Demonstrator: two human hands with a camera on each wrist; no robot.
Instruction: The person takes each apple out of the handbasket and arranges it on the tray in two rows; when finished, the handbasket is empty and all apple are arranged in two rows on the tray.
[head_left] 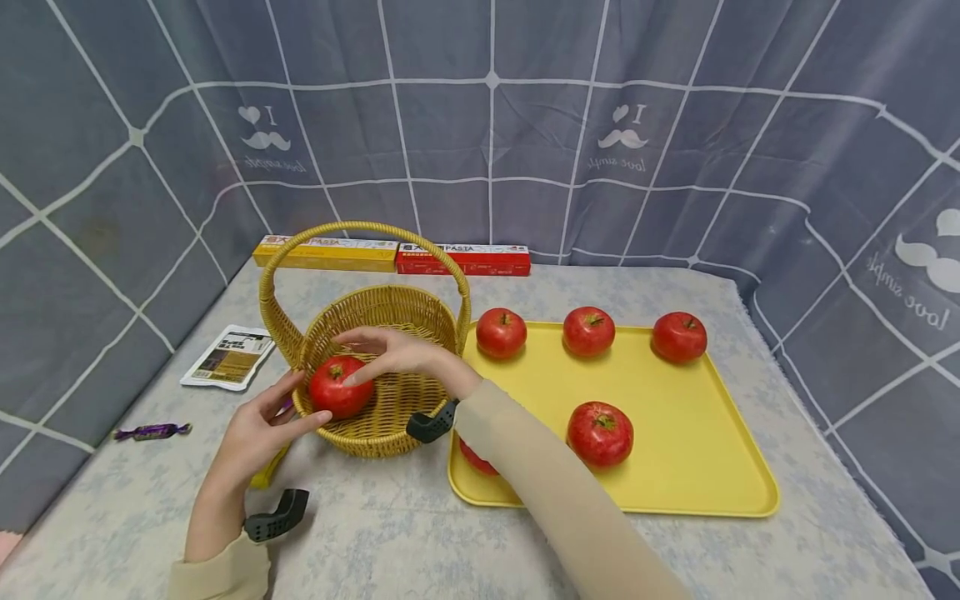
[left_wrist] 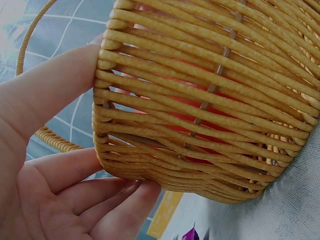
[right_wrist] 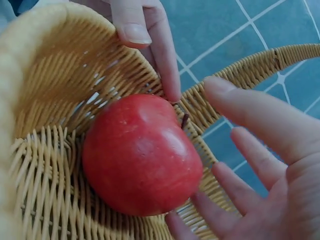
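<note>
A red apple (head_left: 341, 390) lies inside the yellow wicker basket (head_left: 382, 302), against its left wall. My left hand (head_left: 255, 429) holds the basket's left rim, its thumb over the edge and its fingers along the outer side. In the left wrist view, red shows through the weave (left_wrist: 265, 95). My right hand (head_left: 397, 354) reaches into the basket over the apple, fingers spread. The right wrist view shows a gap between the right thumb (right_wrist: 220, 90) and the apple, with the lower fingertips right at its side.
Right of the basket, a yellow tray (head_left: 675, 433) bears several more apples (head_left: 600, 433), one partly hidden under the right sleeve. Behind stand a yellow pasta box (head_left: 326, 257) and a red one (head_left: 463, 262). At left lie a flat packet (head_left: 231, 358) and a purple-wrapped candy (head_left: 153, 431).
</note>
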